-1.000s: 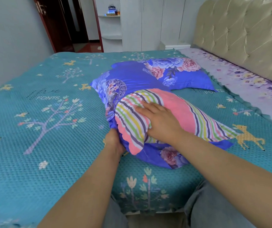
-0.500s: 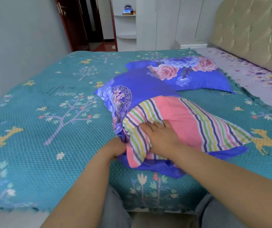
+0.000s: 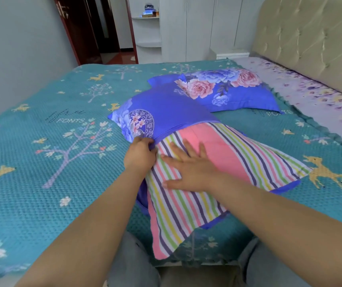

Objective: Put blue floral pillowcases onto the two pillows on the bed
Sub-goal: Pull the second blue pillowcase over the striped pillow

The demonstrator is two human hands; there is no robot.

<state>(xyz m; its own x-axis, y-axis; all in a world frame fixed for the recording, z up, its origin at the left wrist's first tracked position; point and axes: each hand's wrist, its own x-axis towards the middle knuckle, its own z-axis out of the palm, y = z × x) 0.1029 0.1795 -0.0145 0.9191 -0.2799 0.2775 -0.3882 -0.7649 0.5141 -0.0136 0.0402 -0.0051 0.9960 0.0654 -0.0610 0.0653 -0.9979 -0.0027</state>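
Blue satin edge of the near pillowcase point(image 3: 166, 112) pinched in curled left hand point(image 3: 140, 155), at the case mouth where blue meets stripes. Right hand point(image 3: 188, 167) flat, fingers spread and straight, pressing on striped pillow point(image 3: 186, 204), just at 3 o'clock of the left hand. Hands close together, nearly touching. Striped pillow roughly half inside the case: far end covered, near end bare, pink with yellow, green and purple stripes, one corner overhanging the bed edge toward 6 o'clock. Blue fabric also showing under the pillow at its 4 o'clock side. Second pillow point(image 3: 223, 88), fully in blue floral case, at 1 o'clock from the hands, touching the far end of the first. Both on teal bedspread point(image 3: 48, 162) with tree and deer print. Tufted beige headboard point(image 3: 310, 34) at 2 o'clock. White wardrobe point(image 3: 186, 27) at 12 o'clock, dark doorway point(image 3: 95, 27) at 11 o'clock.
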